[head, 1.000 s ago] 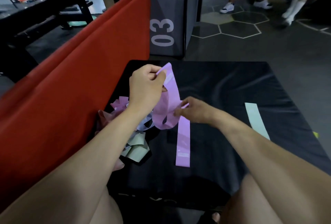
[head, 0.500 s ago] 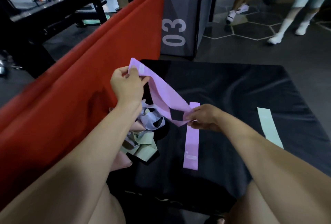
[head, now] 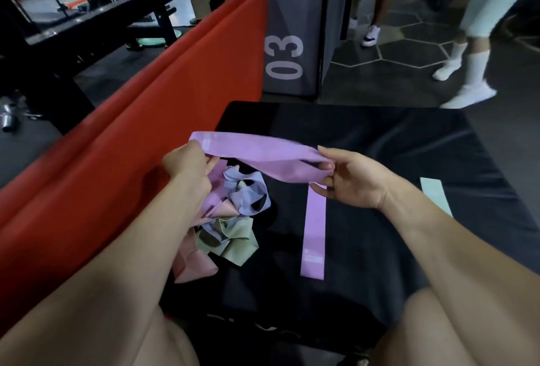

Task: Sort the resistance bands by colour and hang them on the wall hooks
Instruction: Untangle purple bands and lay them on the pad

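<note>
A purple resistance band (head: 257, 155) is stretched flat and level between my two hands above the black mat (head: 380, 143). My left hand (head: 190, 167) pinches its left end and my right hand (head: 353, 178) pinches its right end. Below it a second purple band (head: 314, 234) lies straight on the mat. A tangled pile of bands (head: 233, 210) in lilac-blue, pale green, pink and purple sits under my left wrist. One mint-green band (head: 435, 194) lies flat at the right. No wall hooks are in view.
Red padded mats (head: 131, 146) lean along the left of the black mat. A grey block marked 03 (head: 285, 44) stands behind it. Two people's legs (head: 467, 53) are on the hexagon-patterned floor at the back right. A black metal rack (head: 87, 9) stands at far left.
The purple band was lifted out of the pile and pulled straight. My left hand went left and down, my right hand rose and moved right, so the band now spans level between them.
</note>
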